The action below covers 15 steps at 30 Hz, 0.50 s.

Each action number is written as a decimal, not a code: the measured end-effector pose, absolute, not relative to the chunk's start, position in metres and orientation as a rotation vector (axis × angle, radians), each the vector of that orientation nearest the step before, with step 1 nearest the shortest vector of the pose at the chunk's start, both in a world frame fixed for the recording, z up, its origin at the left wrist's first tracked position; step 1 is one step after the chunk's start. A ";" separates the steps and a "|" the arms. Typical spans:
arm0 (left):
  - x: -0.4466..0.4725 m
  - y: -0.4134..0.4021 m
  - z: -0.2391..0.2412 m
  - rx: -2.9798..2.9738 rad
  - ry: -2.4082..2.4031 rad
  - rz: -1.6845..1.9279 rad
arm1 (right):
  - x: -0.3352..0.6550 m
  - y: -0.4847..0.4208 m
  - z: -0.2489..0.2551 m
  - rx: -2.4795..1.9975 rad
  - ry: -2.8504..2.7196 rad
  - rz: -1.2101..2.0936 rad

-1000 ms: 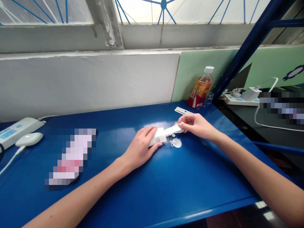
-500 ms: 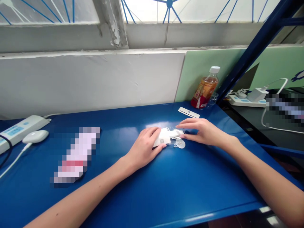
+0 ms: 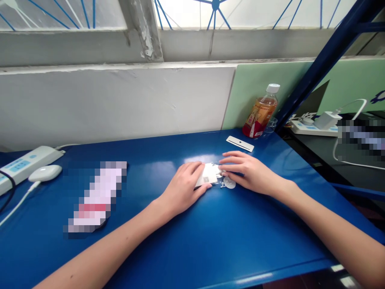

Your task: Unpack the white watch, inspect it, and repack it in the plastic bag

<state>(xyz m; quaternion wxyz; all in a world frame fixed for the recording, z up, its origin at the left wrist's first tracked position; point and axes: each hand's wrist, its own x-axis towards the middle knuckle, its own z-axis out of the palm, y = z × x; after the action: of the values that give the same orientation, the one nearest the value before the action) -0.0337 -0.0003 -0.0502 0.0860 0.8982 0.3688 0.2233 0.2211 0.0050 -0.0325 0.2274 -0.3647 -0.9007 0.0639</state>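
Note:
My left hand (image 3: 185, 182) is closed around a flat white box (image 3: 209, 174) with a printed square code, held down on the blue table. At the box's right end, my right hand (image 3: 245, 170) has its fingertips on a small white piece (image 3: 218, 170); the fingers partly hide it. Clear plastic film seems to lie around that end. Just below the right fingers, a round white tag or sticker (image 3: 229, 182) rests on the table.
A white slotted strip (image 3: 240, 143) lies behind my right hand, near a drink bottle (image 3: 260, 114). To the left are a blurred-out phone-like object (image 3: 99, 196), a white earbud-type case (image 3: 45, 173) on a cable and a power strip (image 3: 27, 164). A blue post (image 3: 319, 60) rises at right.
My right hand has shifted left toward the box, and its fingers now cover more of the white piece, less of which shows. My left hand stays on the box.

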 end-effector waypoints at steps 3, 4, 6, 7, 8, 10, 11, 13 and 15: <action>-0.034 0.000 -0.050 2.677 1.103 0.651 | 0.228 0.005 -0.025 -1.089 -2.497 0.155; -0.034 0.000 -0.050 2.674 1.101 0.647 | 0.230 0.006 -0.024 -1.106 -2.521 0.165; -0.034 -0.001 -0.049 2.664 1.097 0.648 | 0.232 0.005 -0.024 -1.108 -2.584 0.201; -0.034 -0.001 -0.049 2.659 1.095 0.653 | 0.232 0.004 -0.024 -1.096 -2.609 0.216; -0.034 -0.001 -0.049 2.656 1.093 0.654 | 0.232 0.004 -0.024 -1.084 -2.628 0.227; -0.034 -0.002 -0.050 2.654 1.094 0.656 | 0.230 0.002 -0.023 -1.093 -2.632 0.243; -0.034 -0.002 -0.050 2.655 1.094 0.658 | 0.230 0.001 -0.023 -1.111 -2.621 0.259; -0.034 -0.002 -0.051 2.659 1.095 0.661 | 0.228 0.000 -0.023 -1.153 -2.572 0.301; -0.034 -0.002 -0.051 2.662 1.094 0.661 | 0.225 -0.002 -0.024 -1.179 -2.510 0.336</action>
<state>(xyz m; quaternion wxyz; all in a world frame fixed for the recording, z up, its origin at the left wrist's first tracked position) -0.0344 -0.0015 -0.0506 0.0940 0.8975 0.3689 0.2227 0.2253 -0.0024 -0.0242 0.1734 -0.4156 -0.8849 0.1186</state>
